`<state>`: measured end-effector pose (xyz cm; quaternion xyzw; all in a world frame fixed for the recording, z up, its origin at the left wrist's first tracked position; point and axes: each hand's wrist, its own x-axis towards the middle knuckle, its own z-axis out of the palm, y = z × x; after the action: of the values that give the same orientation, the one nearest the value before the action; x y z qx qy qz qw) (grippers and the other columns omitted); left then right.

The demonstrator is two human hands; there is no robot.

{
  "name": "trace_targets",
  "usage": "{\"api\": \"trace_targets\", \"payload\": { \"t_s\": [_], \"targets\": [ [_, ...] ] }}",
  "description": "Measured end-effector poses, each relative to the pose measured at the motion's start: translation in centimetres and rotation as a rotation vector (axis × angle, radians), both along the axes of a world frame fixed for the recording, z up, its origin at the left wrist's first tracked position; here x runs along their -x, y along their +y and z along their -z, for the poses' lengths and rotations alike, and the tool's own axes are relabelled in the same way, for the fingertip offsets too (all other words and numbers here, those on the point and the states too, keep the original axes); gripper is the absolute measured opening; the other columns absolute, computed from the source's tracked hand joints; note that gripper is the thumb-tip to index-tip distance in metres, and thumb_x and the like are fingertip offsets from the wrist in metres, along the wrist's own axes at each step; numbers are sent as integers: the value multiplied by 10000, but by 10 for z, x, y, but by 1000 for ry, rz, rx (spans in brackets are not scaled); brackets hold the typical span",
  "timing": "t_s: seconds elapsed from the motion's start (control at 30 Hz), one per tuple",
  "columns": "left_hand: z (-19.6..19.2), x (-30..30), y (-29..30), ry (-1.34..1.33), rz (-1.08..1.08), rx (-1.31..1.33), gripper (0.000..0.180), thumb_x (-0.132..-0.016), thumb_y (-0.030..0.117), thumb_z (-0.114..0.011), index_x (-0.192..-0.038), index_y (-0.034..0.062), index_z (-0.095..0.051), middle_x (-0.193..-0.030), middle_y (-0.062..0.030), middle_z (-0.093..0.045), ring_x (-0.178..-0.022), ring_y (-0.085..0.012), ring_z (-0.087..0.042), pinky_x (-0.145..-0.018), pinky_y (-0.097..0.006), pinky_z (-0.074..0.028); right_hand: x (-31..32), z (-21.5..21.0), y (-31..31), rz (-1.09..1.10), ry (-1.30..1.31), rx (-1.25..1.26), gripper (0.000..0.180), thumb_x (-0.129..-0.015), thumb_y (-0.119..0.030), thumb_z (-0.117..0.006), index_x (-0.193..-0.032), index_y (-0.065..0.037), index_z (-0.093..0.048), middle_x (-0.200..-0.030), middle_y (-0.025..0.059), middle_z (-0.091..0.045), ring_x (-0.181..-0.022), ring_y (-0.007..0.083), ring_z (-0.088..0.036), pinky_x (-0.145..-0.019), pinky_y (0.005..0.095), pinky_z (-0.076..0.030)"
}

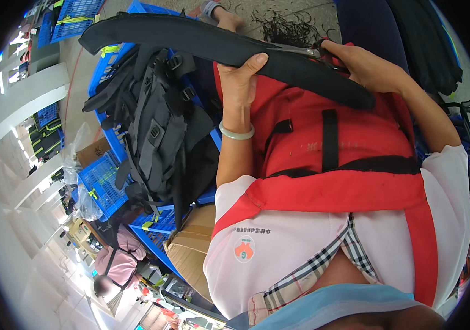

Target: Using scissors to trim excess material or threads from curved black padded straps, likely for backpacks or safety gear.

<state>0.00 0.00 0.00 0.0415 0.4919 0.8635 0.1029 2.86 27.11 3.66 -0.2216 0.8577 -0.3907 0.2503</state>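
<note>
A long, curved black padded strap [191, 45] stretches across in front of me, over my red apron [295, 146]. My left hand [241, 74] is closed on its middle, thumb pressed on the upper face and the other fingers hidden beneath. In my right hand [369, 69] is a pair of scissors [301, 50], fingers wrapped around the handles. The metal blades lie along the strap's far edge, just right of my left thumb. Whether the blades are apart is too small to tell. The strap's right end hangs below my right hand.
On the left, a blue plastic crate [100, 74] holds a heap of black straps [155, 129] with buckles. A cardboard box [191, 242] stands nearer. Dark thread scraps [295, 27] lie on the floor ahead. Black pieces [427, 44] are piled at far right. Another person [122, 253] is at lower left.
</note>
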Motion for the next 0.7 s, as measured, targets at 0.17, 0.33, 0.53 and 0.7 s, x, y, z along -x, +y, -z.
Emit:
{"api": "trace_targets", "payload": {
  "t_s": [0.17, 0.33, 0.53, 0.7],
  "targets": [
    [-2, -5, 3, 52, -36, -17, 327, -712, -56, -767, -1010, 11, -649, -944, -86, -676, -856, -187, -646, -830, -316, -521, -4, 7, 5, 35, 38, 50, 541, -791, -186, -709, -1223, -19, -430, -897, 232, -599, -807, 418, -579, -700, 433, -453],
    [-11, -1, 0, 77, -49, 77, 367, -711, -127, -731, -1025, 28, -620, -928, -16, -629, -839, -133, -608, -798, -274, -511, 2, -4, 12, 16, 22, 36, 556, -776, -215, -727, -1214, -23, -444, -896, 221, -603, -805, 390, -594, -708, 417, -460],
    [-13, -7, -1, 131, -49, 148, 318, -711, -70, -758, -999, 13, -653, -931, -69, -673, -848, -166, -636, -816, -299, -515, -6, 17, -2, 64, 117, 39, 546, -787, -221, -722, -1216, -12, -456, -886, 216, -615, -811, 382, -604, -697, 429, -453],
    [-14, -11, 1, 101, -49, 114, 342, -713, -77, -753, -1025, 14, -646, -946, -75, -672, -867, -169, -636, -825, -304, -516, -1, 19, -6, 34, 47, 72, 549, -823, -184, -686, -1263, 20, -428, -875, 239, -613, -844, 404, -596, -707, 442, -451]
  ]
}}
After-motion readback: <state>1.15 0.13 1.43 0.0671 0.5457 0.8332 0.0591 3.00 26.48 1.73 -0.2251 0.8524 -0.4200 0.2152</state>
